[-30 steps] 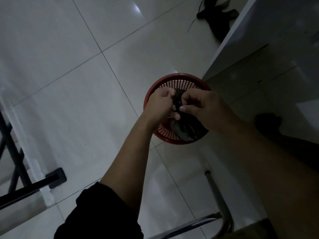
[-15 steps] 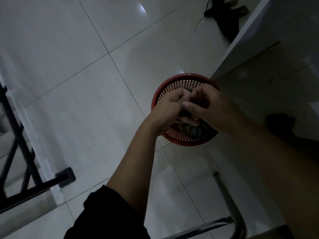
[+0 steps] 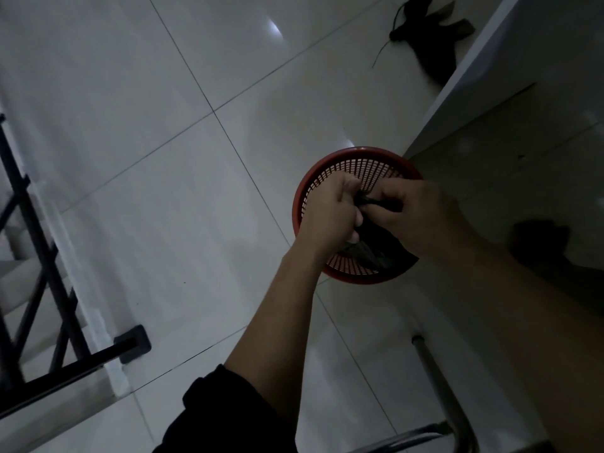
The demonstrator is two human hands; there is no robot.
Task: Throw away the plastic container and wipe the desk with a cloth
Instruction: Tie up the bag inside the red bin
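Both hands over the red mesh bin (image 3: pixel 330 271): left hand (image 3: pixel 330 212) and right hand (image 3: pixel 415 214) pinched shut on the twisted neck of a black bag (image 3: pixel 376 248) hanging below them into the bin. Looks like the disposal step, bag being tied; plastic container not visible, probably inside. Next: cinch, let go, then find a cloth for the desk.

Dim room: glossy white tiled floor (image 3: pixel 137 132), black metal frame (image 3: pixel 39 256) left.

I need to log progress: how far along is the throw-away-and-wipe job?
Done: nothing clearly; no plastic container is visible. In hand: the left hand and right hand both grip a dark bag over the red basket bin. Left: wiping, since no cloth is visible.
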